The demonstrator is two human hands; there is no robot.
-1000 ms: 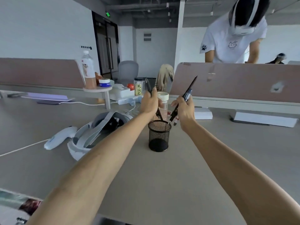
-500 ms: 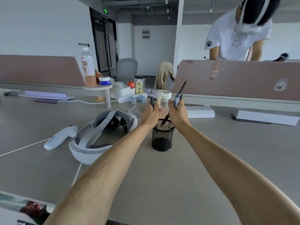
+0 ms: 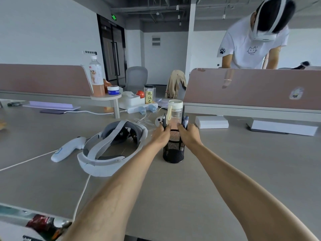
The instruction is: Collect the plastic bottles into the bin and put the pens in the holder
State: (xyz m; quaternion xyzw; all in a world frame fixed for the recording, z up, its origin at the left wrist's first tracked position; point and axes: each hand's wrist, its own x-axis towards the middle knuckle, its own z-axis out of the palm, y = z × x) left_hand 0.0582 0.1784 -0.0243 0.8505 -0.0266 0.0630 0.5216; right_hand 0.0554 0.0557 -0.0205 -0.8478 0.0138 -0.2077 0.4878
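A black mesh pen holder (image 3: 173,150) stands on the grey desk in the middle of the view. My left hand (image 3: 160,134) is at its left rim, closed around a dark pen (image 3: 164,120) that points upward. At the right rim, my right hand (image 3: 188,133) grips two pens (image 3: 185,119), one black and one blue, their lower ends hidden behind the fingers. A clear bottle with a cream lid (image 3: 175,111) stands just behind the holder. A plastic drink bottle with orange liquid (image 3: 96,79) stands on a small round shelf at the back left.
A white VR headset (image 3: 111,148) and its controller (image 3: 66,151) lie left of the holder, with a white cable running forward. A power strip, a jar and boxes sit behind. Pink dividers (image 3: 251,87) line the desk's back. A person in a white shirt leans over beyond.
Both hands have dropped down to the holder's rim and drawn closer together. The pens, tilted before, now stand nearly upright over the holder.
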